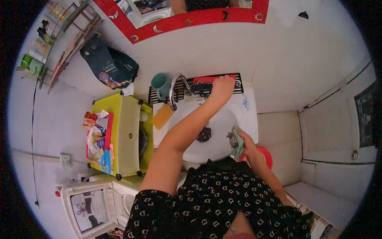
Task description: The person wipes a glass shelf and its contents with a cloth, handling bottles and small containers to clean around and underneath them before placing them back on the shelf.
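The left hand (223,85) was out across the sink (246,119), right at the back, resting on the black rack (207,87) behind the tap (175,89). Its fingers were curled down onto a red thing (205,79) lying on that rack; whether they pinched it or only touched it, I could not tell. The right hand (244,145) sat low at the sink's front rim, fingers pressed together around a bunched green cloth (238,145), held just above the rim.

A dark, dotted lump (204,134) lay in the middle of the basin, apart from both hands. By the look of it, the wiping was mid-way at best: cloth gripped and ready, the rack not cleared, the lump left in the bowl. The basin itself looked white and mostly bare.

A green mug (160,84) stood on the rack's left end, and an orange sponge (162,116) lay on the sink's left corner. A yellow cabinet (129,135) stood just beside the sink, a red bucket (266,156) below the right hand.
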Action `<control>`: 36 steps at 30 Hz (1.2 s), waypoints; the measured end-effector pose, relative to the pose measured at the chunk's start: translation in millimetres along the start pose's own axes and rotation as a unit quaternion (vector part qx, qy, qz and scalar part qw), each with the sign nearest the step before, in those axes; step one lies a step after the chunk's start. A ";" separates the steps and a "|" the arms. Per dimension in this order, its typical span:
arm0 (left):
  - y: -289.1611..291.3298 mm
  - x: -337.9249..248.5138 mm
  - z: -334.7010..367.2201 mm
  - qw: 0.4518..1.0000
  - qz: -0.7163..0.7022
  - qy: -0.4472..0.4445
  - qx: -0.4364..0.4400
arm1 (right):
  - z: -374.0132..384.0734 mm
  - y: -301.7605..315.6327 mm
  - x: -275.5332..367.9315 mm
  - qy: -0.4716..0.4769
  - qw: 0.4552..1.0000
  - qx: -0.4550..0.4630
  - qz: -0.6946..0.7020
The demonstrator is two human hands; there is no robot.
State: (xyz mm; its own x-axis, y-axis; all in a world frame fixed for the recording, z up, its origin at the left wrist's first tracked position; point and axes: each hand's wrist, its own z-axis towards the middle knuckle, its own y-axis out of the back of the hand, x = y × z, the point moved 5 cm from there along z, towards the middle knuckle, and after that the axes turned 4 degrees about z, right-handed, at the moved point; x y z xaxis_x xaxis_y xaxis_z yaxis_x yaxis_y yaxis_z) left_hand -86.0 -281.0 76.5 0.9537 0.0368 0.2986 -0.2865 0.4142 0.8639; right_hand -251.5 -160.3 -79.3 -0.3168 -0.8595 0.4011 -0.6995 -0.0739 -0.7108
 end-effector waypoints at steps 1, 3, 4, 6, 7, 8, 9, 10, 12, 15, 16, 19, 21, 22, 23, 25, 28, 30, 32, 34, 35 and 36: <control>-20.2 -0.3 10.3 1.000 -0.001 0.003 -0.001 | -2.6 8.0 1.9 0.000 1.000 0.000 -0.004; -52.5 2.8 19.7 0.992 -0.060 0.056 0.097 | -10.7 22.3 4.1 -0.036 0.999 0.010 0.032; -56.9 1.3 18.5 0.991 -0.059 0.068 0.101 | -12.7 24.0 4.4 -0.045 0.999 0.012 0.023; -52.7 2.2 8.4 0.994 -0.054 0.086 0.051 | -19.0 26.7 6.4 -0.042 0.998 -0.027 0.029; -46.5 1.4 0.0 0.994 -0.067 0.075 0.029 | -22.0 32.2 2.7 -0.060 0.998 -0.018 0.014; -52.4 -1.6 -7.1 0.981 -0.160 0.083 0.068 | -26.1 44.3 8.6 0.007 0.992 -0.020 -0.122; -47.8 -6.8 -19.0 0.974 -0.201 0.065 0.075 | -23.9 43.1 10.8 0.078 0.965 -0.010 -0.250; -35.6 -5.8 -42.3 0.966 -0.238 0.055 0.083 | -30.6 20.7 7.0 0.054 0.963 0.020 -0.264; 14.3 2.0 -87.9 0.950 -0.289 0.047 0.110 | -62.7 -30.2 23.7 0.062 0.966 0.060 -0.244; 40.3 42.8 -169.4 0.923 -0.325 0.168 0.118 | 15.8 28.2 -0.6 0.012 0.978 -0.067 -0.195; 48.5 67.6 -202.4 0.913 -0.313 0.239 0.106 | 23.0 16.5 -5.3 0.000 0.977 -0.054 -0.207; 96.1 143.4 -291.0 0.905 -0.218 0.366 0.011 | 36.7 -22.8 -18.9 -0.111 0.983 -0.029 -0.142; 134.6 192.8 -349.2 0.883 -0.101 0.456 -0.056 | 40.7 -51.3 -30.5 -0.100 0.982 -0.024 -0.161; 150.6 216.1 -380.0 0.866 -0.077 0.477 -0.126 | 42.2 -63.6 -34.4 -0.084 0.981 -0.022 -0.172; 178.1 231.9 -390.5 0.848 -0.007 0.520 -0.105 | 45.4 -67.6 -37.9 -0.081 0.981 -0.028 -0.173; 199.5 263.6 -437.2 0.802 0.062 0.589 -0.078 | 50.6 -78.5 -50.0 -0.106 0.979 0.008 -0.176; 212.1 295.9 -488.4 0.809 0.207 0.549 -0.035 | 54.5 -106.1 -71.1 -0.131 0.980 0.014 -0.149; 208.1 311.8 -521.7 0.826 0.143 0.545 -0.010 | 70.4 -99.6 -79.9 -0.126 0.975 0.007 -0.181; 206.5 320.1 -522.1 0.797 0.102 0.587 0.097 | 76.1 -101.7 -82.8 -0.111 0.983 0.000 -0.145; 217.8 315.1 -504.3 0.825 0.089 0.554 0.069 | 76.6 -99.8 -81.8 -0.104 0.988 0.005 -0.115; 223.1 314.6 -490.4 0.833 0.079 0.543 0.068 | 75.6 -98.3 -81.1 -0.101 0.988 0.017 -0.113; 230.9 310.6 -470.3 0.854 0.067 0.516 0.033 | 74.8 -94.9 -79.0 -0.099 0.988 0.029 -0.112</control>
State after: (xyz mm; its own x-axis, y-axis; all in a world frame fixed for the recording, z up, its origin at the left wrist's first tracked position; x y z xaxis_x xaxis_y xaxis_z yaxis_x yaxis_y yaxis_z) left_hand 187.4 253.7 178.0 0.4757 0.8751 -0.0893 -0.3722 0.2922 0.8810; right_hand -112.2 -123.2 -86.8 -0.0229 -0.9000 0.4353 -0.6979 -0.2974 -0.6516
